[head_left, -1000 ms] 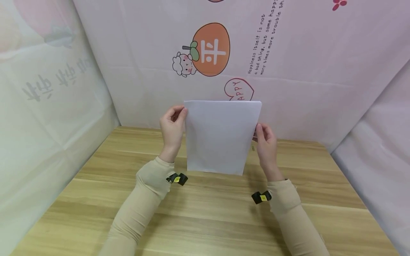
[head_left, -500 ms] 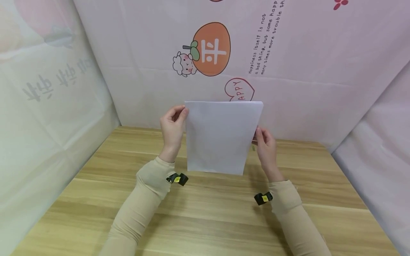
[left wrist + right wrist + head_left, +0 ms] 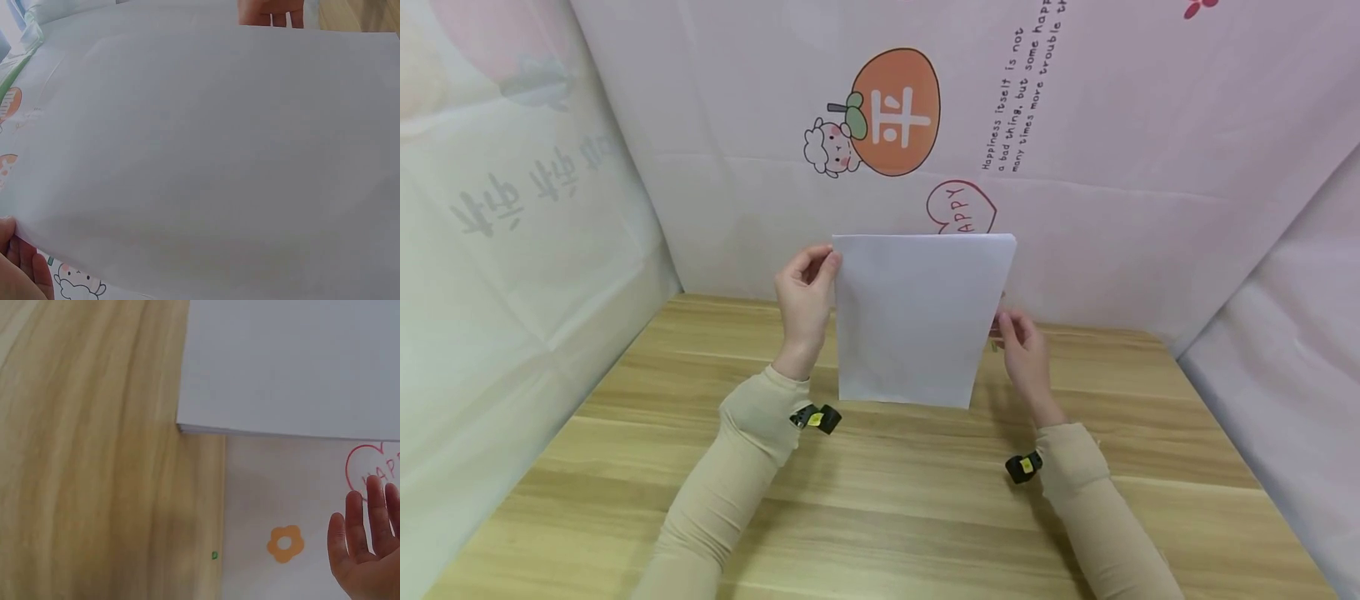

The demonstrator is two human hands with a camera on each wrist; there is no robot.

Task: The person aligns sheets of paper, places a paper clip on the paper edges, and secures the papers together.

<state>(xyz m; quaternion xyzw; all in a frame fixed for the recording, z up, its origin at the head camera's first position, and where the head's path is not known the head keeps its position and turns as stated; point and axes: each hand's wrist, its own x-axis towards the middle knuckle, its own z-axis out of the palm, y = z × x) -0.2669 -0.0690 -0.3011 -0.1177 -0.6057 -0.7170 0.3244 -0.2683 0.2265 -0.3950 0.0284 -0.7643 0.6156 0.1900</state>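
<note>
A stack of white paper (image 3: 917, 321) is held up off the table, its blank face toward me. Along its lower edge in the right wrist view, the stack (image 3: 287, 369) shows several layered sheets. My left hand (image 3: 805, 300) pinches the upper left corner between thumb and fingers; the left wrist view shows this hand (image 3: 25, 269) at the paper's edge. Beside the right edge is my right hand (image 3: 1026, 354). In the right wrist view its fingers (image 3: 377, 512) are extended, with a gap between them and the paper.
Below the paper lies a wood-grain table (image 3: 887, 492). A white printed cloth (image 3: 737, 100) hangs behind it, and further cloth (image 3: 497, 292) hangs at both sides. Small black cameras sit on the left wrist (image 3: 827, 419) and the right wrist (image 3: 1021, 468).
My right hand has slid down along the paper's right edge and come away from it. The left hand and the paper have stayed nearly still.
</note>
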